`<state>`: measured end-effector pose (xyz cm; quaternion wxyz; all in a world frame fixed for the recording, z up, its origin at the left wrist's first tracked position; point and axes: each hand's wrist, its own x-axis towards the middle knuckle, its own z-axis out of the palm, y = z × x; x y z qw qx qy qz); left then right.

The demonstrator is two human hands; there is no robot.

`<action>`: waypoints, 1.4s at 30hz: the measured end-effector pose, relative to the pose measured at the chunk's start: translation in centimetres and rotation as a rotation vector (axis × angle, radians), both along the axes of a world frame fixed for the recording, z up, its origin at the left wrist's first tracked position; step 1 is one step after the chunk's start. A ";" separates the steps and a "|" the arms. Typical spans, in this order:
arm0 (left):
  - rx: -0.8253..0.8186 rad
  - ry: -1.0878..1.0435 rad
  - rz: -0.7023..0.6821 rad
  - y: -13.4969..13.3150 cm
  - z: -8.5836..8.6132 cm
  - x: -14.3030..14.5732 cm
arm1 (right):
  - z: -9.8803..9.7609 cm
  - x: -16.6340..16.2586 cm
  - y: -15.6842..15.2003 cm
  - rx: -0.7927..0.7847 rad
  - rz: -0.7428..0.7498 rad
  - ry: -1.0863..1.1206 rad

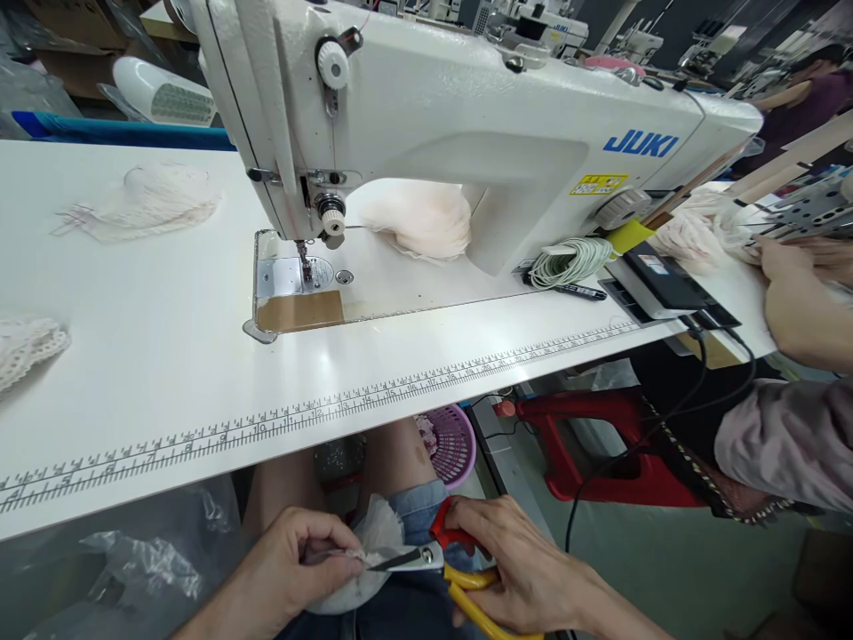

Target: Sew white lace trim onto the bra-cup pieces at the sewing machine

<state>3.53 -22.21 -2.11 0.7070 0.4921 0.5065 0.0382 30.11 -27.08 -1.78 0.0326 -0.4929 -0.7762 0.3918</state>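
Note:
Below the table edge, over my lap, my left hand (303, 556) pinches a small white fabric piece (377, 533) by its edge. My right hand (516, 560) is closed round scissors (459, 569) with red and yellow handles, and their blades lie against the fabric edge right beside my left fingers. The white JUKI sewing machine (466, 116) stands on the white table (166, 356) above; its needle area (303, 258) has nothing under it.
Pale lace pieces lie on the table at left (143, 200), far left (27, 347) and behind the machine arm (419, 222). A coiled cord (573, 262) and control box (666, 284) sit right. Another person's hands (800, 302) work at far right. A pink basket (453, 440) and red stool (600, 444) stand below.

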 end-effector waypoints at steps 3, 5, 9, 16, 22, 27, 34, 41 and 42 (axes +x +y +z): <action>-0.004 -0.003 0.007 0.0 0.0 0.0 | 0.1 0.0 0.0 0.007 0.007 -0.001; -0.007 0.001 0.017 0.0 -0.1 0.0 | 0.1 0.1 0.1 0.003 0.000 -0.005; -0.031 -0.009 0.036 -0.1 -0.1 -0.1 | 0.0 0.2 0.2 -0.015 -0.017 -0.015; -0.042 -0.002 0.034 0.0 0.0 0.0 | -0.2 0.2 0.1 -0.018 0.001 -0.021; -0.068 -0.045 0.024 -0.3 -0.8 0.2 | -0.4 0.0 0.3 -0.024 0.013 -0.018; -0.042 -0.019 0.036 -0.5 -0.9 0.2 | -0.4 -0.2 0.4 -0.020 0.029 -0.015; 0.002 0.060 0.012 -0.1 0.4 0.8 | -0.5 -0.1 0.4 -0.010 0.033 -0.014; -0.003 0.043 0.042 -0.2 -0.1 0.6 | -0.6 -0.2 0.5 -0.022 0.046 -0.013; -0.002 0.040 0.045 -0.3 -0.3 0.5 | -0.7 -0.2 0.5 -0.034 0.044 -0.008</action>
